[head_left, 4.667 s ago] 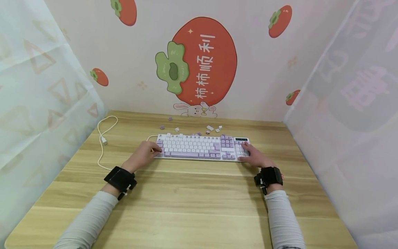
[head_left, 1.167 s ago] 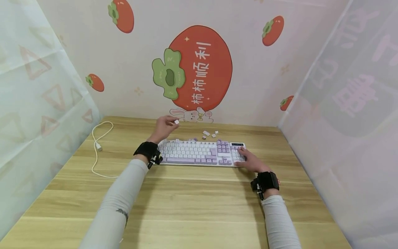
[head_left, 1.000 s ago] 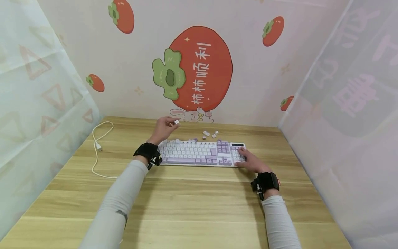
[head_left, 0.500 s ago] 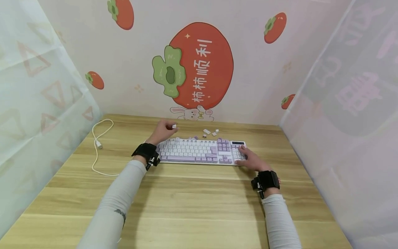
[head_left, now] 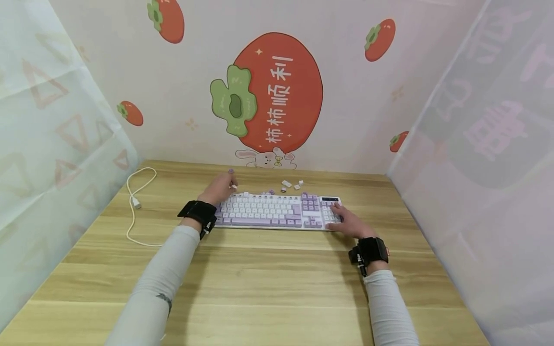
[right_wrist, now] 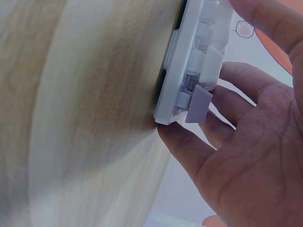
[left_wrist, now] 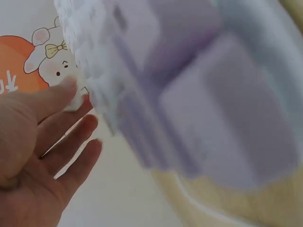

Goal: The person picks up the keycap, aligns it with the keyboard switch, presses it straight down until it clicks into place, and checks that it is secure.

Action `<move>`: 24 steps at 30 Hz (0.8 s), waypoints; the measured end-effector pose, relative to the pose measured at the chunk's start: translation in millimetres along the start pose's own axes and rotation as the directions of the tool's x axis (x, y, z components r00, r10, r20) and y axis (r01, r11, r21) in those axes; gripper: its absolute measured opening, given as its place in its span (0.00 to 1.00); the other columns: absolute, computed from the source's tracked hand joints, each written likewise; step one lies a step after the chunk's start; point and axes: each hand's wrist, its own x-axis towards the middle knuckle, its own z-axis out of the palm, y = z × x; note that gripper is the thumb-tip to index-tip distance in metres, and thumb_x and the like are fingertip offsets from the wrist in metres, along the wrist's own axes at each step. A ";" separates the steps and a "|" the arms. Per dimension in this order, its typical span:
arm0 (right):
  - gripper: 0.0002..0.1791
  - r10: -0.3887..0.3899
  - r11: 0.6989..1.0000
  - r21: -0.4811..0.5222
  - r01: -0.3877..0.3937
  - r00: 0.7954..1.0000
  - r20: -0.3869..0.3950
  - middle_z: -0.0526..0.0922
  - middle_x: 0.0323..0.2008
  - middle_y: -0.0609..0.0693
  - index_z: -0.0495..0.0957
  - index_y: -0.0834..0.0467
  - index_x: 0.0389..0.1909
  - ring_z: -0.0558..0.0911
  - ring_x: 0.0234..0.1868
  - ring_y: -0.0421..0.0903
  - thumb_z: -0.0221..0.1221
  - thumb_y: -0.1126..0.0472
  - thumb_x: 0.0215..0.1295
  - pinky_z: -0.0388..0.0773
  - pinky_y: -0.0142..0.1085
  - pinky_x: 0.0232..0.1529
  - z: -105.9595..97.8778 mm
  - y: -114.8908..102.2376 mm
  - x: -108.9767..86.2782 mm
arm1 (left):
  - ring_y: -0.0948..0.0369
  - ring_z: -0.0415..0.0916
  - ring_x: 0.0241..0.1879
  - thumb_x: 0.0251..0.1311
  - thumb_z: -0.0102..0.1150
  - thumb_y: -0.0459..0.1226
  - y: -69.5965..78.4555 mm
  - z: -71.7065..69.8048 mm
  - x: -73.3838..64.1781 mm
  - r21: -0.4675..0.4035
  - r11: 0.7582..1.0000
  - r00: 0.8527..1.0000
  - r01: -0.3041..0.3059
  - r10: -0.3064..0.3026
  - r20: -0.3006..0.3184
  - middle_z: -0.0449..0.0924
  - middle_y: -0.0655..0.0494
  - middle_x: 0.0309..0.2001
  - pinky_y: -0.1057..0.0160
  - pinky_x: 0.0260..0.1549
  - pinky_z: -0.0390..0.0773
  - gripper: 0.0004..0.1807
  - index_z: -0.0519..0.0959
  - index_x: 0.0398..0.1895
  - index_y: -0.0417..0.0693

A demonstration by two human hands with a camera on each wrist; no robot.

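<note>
Pinching a keycap point(head_left: 234, 187) at the back left of the keyboard point(head_left: 259, 210), left fingers point(left_wrist: 81, 163) are handling something likely light, stiff, slippery, best held by opposite sides, while right fingers point(right_wrist: 248, 80) are gripping the keyboard's right end.

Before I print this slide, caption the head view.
Left hand pinches a white key near the keyboard; right hand touches its right end.

A booth-like work area; persimmon-print backdrop point(head_left: 285, 91) behind, pale patterned sheets point(head_left: 47, 144) either side, wood-grain table point(head_left: 277, 274) between.
</note>
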 end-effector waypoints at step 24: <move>0.46 0.007 1.000 -0.009 -0.007 1.000 -0.001 0.43 0.79 0.70 0.50 0.66 0.79 0.43 0.78 0.71 0.62 0.53 0.70 0.47 0.62 0.75 2.5 3.4 2.7 | 0.49 0.79 0.40 0.57 0.64 0.22 3.2 -2.8 2.1 0.051 0.998 0.998 -0.047 0.045 0.041 0.85 0.41 0.39 0.48 0.47 0.81 0.06 0.86 0.38 0.32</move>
